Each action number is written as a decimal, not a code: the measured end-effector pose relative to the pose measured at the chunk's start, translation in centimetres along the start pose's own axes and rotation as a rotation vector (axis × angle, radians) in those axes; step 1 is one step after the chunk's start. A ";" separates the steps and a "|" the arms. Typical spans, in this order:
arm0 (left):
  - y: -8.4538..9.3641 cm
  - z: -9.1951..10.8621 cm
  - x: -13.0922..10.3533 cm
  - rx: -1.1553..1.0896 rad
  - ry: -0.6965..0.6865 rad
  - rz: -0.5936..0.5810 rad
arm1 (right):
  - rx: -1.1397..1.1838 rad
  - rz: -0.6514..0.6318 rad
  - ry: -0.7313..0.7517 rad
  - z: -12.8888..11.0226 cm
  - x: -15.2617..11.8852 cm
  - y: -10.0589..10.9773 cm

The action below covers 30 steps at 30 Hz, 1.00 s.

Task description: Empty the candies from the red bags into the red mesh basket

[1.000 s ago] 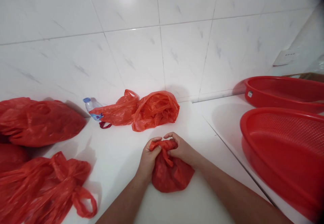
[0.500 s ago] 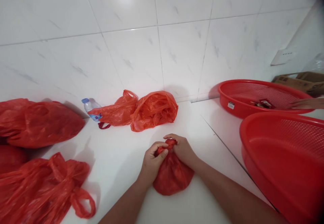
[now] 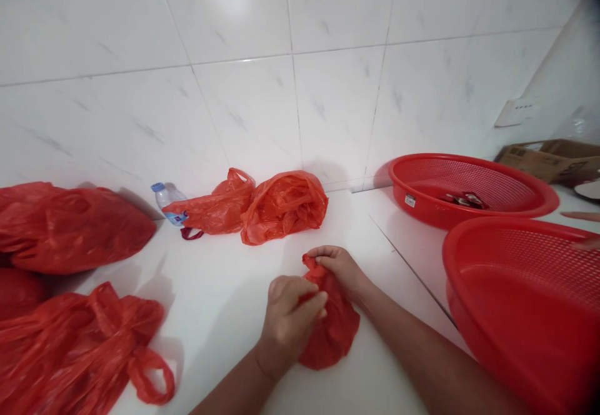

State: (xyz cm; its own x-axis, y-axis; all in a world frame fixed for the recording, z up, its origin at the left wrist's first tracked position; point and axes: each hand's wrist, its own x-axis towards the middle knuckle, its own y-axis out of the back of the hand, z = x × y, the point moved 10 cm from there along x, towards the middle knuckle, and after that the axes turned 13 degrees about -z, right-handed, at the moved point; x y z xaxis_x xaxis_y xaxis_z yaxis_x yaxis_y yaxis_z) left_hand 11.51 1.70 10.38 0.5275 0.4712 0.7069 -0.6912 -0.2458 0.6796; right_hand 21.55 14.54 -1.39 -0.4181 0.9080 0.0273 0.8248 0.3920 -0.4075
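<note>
A small red pouch [image 3: 335, 327] with a gathered neck lies on the white table in front of me. My right hand [image 3: 340, 268] is closed on its top edge, thumb and fingers pinching the bunched material. Over the left side of the pouch, my left hand [image 3: 293, 309] is closed, its thumb against the bent fingers. Whatever those fingertips may hold is too small to make out. The left hand hides part of the pouch.
Two red plastic baskets [image 3: 417, 215] [image 3: 469, 240] stand at the right, with another person's hand [image 3: 581, 216] beside them. Crumpled red plastic bags [image 3: 285, 205] and a bottle [image 3: 171, 202] lie near the wall. More red bags [image 3: 84, 227] fill the left. A cardboard box [image 3: 544, 159] sits back right.
My left hand has left the pouch's neck and come lower, toward me. The pouch has turned slightly and its top stands up more. The other person's hand has moved out of the far basket.
</note>
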 end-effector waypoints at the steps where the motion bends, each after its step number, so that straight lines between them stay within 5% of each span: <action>1: -0.1 1.8 0.1 -0.022 -0.079 -0.027 | -0.057 0.027 -0.014 0.1 0.0 0.3; 6: -2.5 9.1 -1.1 -0.010 -0.344 -0.239 | -0.454 0.102 -0.033 -0.1 0.4 1.4; 12: -3.7 10.5 -1.7 0.018 -0.355 -0.322 | -0.541 0.018 0.113 -1.4 0.6 0.7; 16: -1.1 9.3 -0.4 -0.015 -0.309 -0.145 | -0.379 0.029 0.078 -1.8 0.5 1.5; 18: -0.7 7.3 0.5 0.032 -0.151 -0.126 | -0.334 0.012 0.040 -1.6 0.3 1.6; 22: -3.3 1.7 -0.3 0.067 0.299 -0.366 | -0.319 0.001 -0.043 -0.5 0.0 2.4; 26: -6.6 0.2 -3.7 -0.184 0.417 -0.639 | -0.319 0.045 -0.066 0.0 0.3 3.5; 28: -5.7 0.3 -4.6 -0.274 0.454 -0.631 | -0.323 0.054 -0.072 0.2 0.5 3.8; 30: -2.8 -0.3 -5.0 -0.361 0.538 -0.508 | -0.345 0.057 -0.089 0.4 0.5 3.9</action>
State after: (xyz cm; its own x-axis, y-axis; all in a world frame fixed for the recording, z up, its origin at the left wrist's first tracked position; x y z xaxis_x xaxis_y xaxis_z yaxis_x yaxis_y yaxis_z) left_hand 10.64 0.27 4.87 0.5732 0.8158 0.0768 -0.5969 0.3515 0.7213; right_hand 24.38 16.47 -3.30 -0.3865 0.9195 -0.0719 0.9214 0.3815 -0.0739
